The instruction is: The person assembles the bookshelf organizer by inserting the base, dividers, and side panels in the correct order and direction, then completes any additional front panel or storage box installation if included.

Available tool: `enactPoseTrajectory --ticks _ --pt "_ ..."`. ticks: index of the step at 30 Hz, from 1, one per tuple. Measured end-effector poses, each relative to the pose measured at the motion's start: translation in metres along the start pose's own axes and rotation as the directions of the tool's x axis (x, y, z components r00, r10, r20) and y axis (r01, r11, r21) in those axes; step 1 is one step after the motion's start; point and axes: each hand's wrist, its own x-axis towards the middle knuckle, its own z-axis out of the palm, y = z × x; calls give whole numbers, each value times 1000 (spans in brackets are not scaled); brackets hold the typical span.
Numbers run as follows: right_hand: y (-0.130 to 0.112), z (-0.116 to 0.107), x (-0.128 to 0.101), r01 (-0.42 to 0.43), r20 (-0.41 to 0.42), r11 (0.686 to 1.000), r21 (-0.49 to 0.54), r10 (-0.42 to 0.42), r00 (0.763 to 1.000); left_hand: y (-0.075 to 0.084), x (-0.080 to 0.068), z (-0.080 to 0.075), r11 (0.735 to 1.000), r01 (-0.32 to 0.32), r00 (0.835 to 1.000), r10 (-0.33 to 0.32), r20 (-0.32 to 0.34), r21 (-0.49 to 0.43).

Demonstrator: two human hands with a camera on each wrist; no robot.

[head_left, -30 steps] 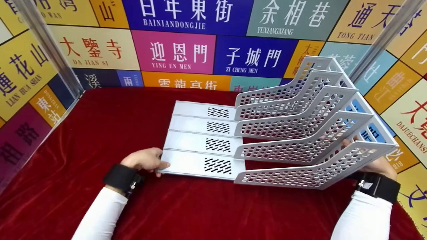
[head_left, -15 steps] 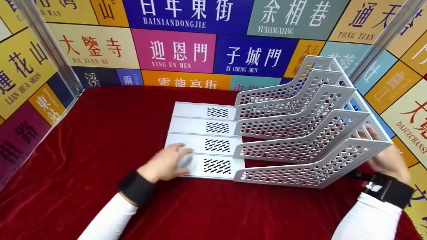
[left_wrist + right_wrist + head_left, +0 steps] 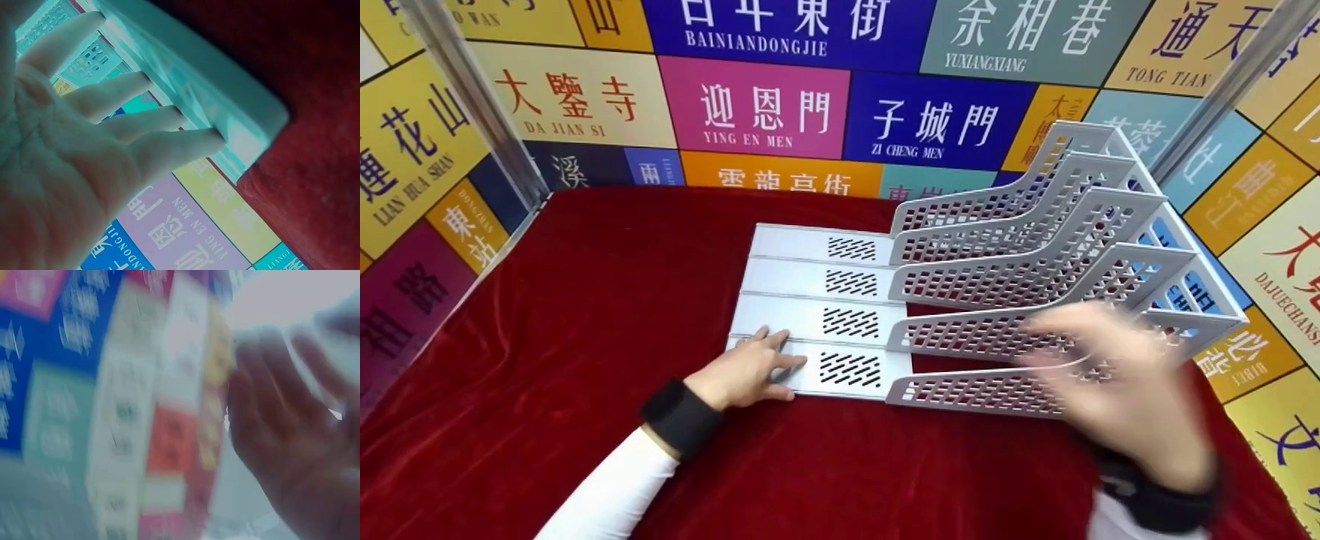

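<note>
A light grey plastic file holder [image 3: 975,330] with perforated dividers stands on the red cloth, its flat slatted base panel [image 3: 780,281] reaching out to the left. My left hand [image 3: 750,367] rests with spread fingers on the near left part of that panel. In the left wrist view the straight fingertips [image 3: 174,115] lie at the panel's edge. Blurred by motion, my right hand [image 3: 1125,390] is in front of the nearest divider and covers part of it. The right wrist view shows the right hand's fingers [image 3: 275,371] extended, with nothing held.
Dark red velvet cloth [image 3: 585,300] covers the table under the holder. Behind it rises a wall of colourful printed panels [image 3: 757,105]. Metal posts stand at the back left [image 3: 472,105] and back right [image 3: 1222,90].
My left hand has let go of the panel's left edge and moved right onto its surface. The right hand has left the holder's back right end and swung left toward the front.
</note>
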Motion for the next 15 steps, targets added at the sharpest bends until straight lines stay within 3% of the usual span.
enactPoseTrajectory --ticks 1,2,4,6,8,9,11,15 --pt "3 13 -1 61 176 998 -30 -55 983 -1 0 0 1000 -4 1000 4 -1 0" --pt "7 26 -2 104 333 993 -61 -78 940 -1 0 0 1000 -8 1000 8 -3 0" --pt "16 50 -4 131 575 988 -83 -60 816 -2 0 1 1000 -13 1000 13 -4 0" --pt "23 69 -8 101 719 988 -115 13 695 -2 -1 1 1000 -28 1000 28 -2 8" --pt "30 84 -11 61 793 989 -138 73 605 -2 -1 0 999 -49 999 49 2 17" --pt "33 89 -13 47 811 990 -136 84 579 -2 -1 0 998 -59 998 59 6 24" --pt "37 95 -14 29 822 991 -129 90 562 -2 -2 -2 997 -73 997 73 13 31" --pt "40 98 -14 4 813 996 -88 70 578 -4 -2 -5 995 -91 996 91 16 43"
